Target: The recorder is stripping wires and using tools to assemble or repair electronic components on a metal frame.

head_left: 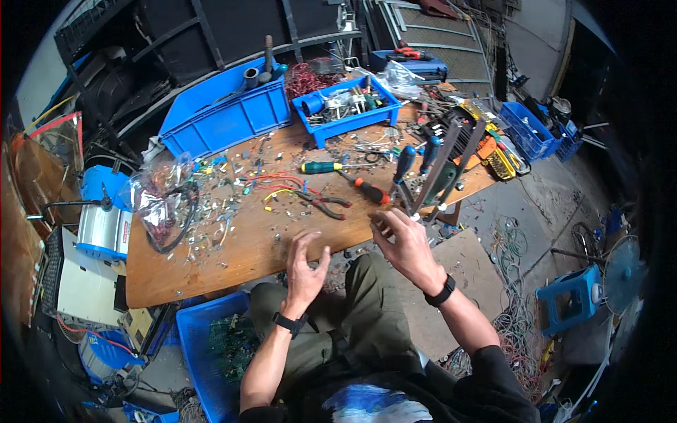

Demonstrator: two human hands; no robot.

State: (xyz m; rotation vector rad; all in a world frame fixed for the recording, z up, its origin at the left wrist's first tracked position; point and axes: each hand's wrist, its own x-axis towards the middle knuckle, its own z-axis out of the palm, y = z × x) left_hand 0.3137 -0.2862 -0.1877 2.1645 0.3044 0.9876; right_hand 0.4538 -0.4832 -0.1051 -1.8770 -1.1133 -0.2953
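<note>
My left hand [305,273] hovers over my lap just off the table's front edge, fingers and thumb apart, holding nothing. My right hand [407,247] is at the same edge with fingers loosely curled and apart; nothing shows in them. Just beyond it stands a metal stand with two upright bars [436,169], beside blue-handled tools [404,163]. On the wooden table [204,271] lie pliers with red-and-black handles [324,202], an orange-and-black screwdriver [371,190] and a green-and-yellow screwdriver [321,167]. Red wires [278,182] and small scraps are scattered around them.
Behind stand a large blue bin [229,120] and a blue tray of metal parts [345,123]. A clear plastic bag [151,197] lies at the left. Below the table is a blue crate [194,338] with green circuit boards [233,345]. Tangled cables [511,310] cover floor at the right.
</note>
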